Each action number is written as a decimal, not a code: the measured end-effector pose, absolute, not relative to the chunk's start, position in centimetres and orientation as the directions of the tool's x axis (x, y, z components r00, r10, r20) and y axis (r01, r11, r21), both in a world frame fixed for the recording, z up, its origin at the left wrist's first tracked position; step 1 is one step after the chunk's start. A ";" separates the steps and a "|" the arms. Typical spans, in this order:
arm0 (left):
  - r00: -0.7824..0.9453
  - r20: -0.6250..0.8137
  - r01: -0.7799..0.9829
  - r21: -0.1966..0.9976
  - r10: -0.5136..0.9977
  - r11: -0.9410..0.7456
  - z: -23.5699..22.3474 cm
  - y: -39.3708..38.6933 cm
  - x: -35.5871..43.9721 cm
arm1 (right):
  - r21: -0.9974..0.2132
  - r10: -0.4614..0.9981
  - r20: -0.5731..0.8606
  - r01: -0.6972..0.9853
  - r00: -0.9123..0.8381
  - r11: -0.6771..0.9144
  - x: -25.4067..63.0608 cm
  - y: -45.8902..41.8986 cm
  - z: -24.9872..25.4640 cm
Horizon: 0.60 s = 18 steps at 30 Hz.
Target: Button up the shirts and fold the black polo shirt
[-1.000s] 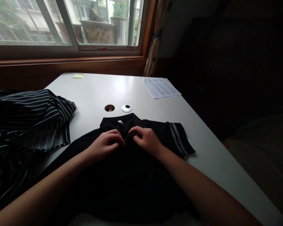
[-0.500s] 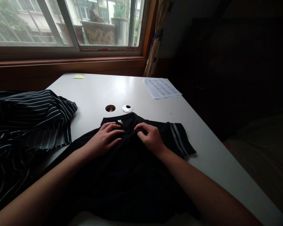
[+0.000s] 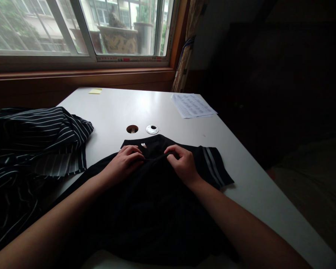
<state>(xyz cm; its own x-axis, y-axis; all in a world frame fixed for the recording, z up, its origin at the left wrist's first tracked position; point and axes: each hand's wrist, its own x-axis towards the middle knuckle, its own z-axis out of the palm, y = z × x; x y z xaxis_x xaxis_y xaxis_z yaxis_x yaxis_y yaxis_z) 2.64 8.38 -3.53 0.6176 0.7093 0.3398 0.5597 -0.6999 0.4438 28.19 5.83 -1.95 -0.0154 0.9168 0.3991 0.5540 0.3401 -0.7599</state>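
Black shirt [image 3: 156, 213] cloth lies spread on the white bench [image 3: 112, 110], its collar [image 3: 158, 141] toward the window [image 3: 123, 22], a striped garment [image 3: 47, 127] to the left. The right hand [image 3: 182, 162] is nearly closed, thumb and forefinger pinching the neckline [image 3: 154, 159]; the left hand [image 3: 126, 160] curls loosely opposite, and whether it grips I cannot tell. The step in hand looks like straightening the neckline; the next move seems to call for light, even tension.
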 end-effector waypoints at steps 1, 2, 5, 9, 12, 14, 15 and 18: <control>0.614 0.338 0.560 0.451 0.713 -0.695 -3.6 8.4 2.6 | -0.761 0.917 0.398 0.553 -0.013 0.339 28.2 5.8 -1.9; 0.608 0.338 0.560 0.460 0.719 -0.690 -3.7 8.4 2.6 | -0.762 0.917 0.398 0.552 -0.012 0.338 28.2 5.8 -1.9; 0.585 0.337 0.558 0.493 0.738 -0.668 -3.8 8.4 2.5 | -0.765 0.917 0.399 0.549 -0.006 0.337 28.2 5.8 -1.9; 0.544 0.325 0.558 0.548 0.773 -0.624 -3.4 8.4 2.6 | -0.770 0.916 0.402 0.540 -0.005 0.341 28.3 5.7 -1.9; 0.511 0.302 0.527 0.630 0.805 -0.571 -2.8 8.4 2.5 | -0.776 0.916 0.401 0.531 -0.003 0.342 28.3 5.8 -1.9; 0.496 0.281 0.500 0.681 0.821 -0.535 -2.5 8.4 2.4 | -0.780 0.917 0.400 0.526 0.003 0.338 28.3 5.8 -1.9; 0.491 0.271 0.489 0.701 0.828 -0.519 -2.3 8.4 2.3 | -0.782 0.917 0.399 0.524 0.006 0.336 28.2 5.8 -1.9; 0.463 0.247 0.481 0.737 0.852 -0.475 -2.1 8.3 2.3 | -0.788 0.919 0.395 0.519 0.012 0.332 28.2 5.7 -1.7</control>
<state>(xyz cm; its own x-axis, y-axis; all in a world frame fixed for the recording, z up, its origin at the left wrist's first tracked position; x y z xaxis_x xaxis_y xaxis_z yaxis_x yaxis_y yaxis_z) 2.26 8.31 -2.09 0.4625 0.8516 0.2466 0.4810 -0.4747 0.7371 28.18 5.71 -1.73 0.0123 0.9187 0.3948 0.5193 0.3316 -0.7877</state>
